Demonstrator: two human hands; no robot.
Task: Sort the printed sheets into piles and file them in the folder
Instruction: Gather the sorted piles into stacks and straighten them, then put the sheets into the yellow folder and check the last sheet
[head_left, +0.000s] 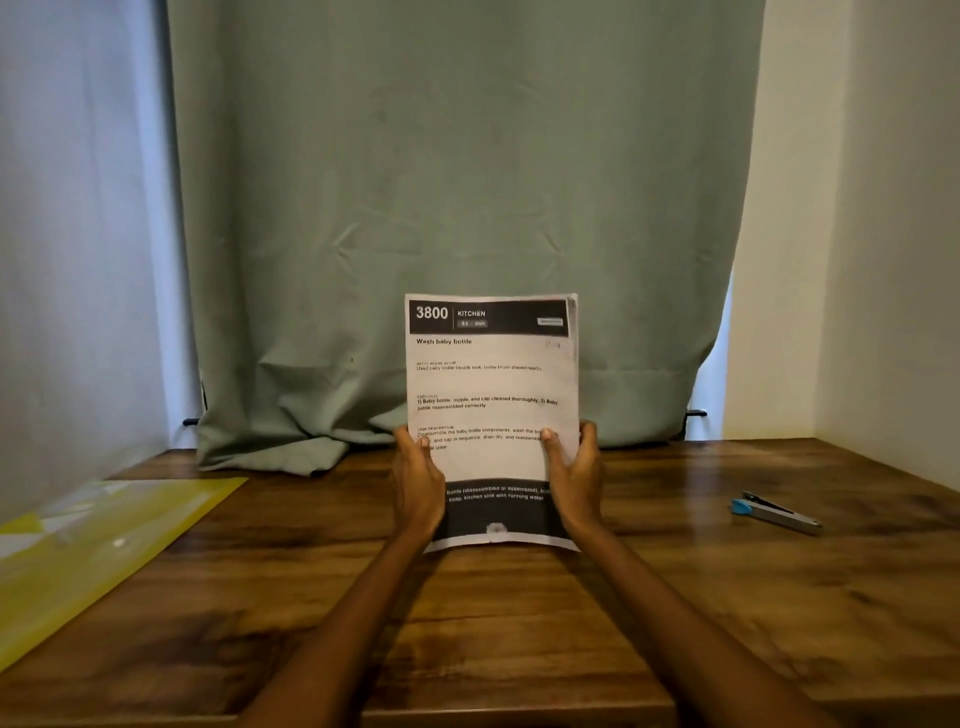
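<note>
Head view: the left hand (415, 480) and the right hand (574, 480) hold a stack of printed sheets (491, 384) upright, its lower edge at the wooden surface (519, 623). The fingers of both hands are clamped on the stack's side edges, thumbs on the front page. A yellow folder (98, 545) lies flat well left of the fingers; a stapler (776, 513) lies well right of them.

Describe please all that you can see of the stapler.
The stapler is small, with a silver metal body, a dark upper arm and a blue plastic end toward the sheets. It lies on its base on the brown wooden table, far right, angled with its silver end nearer the camera. The arm looks slightly raised. Only the table touches it.
</note>
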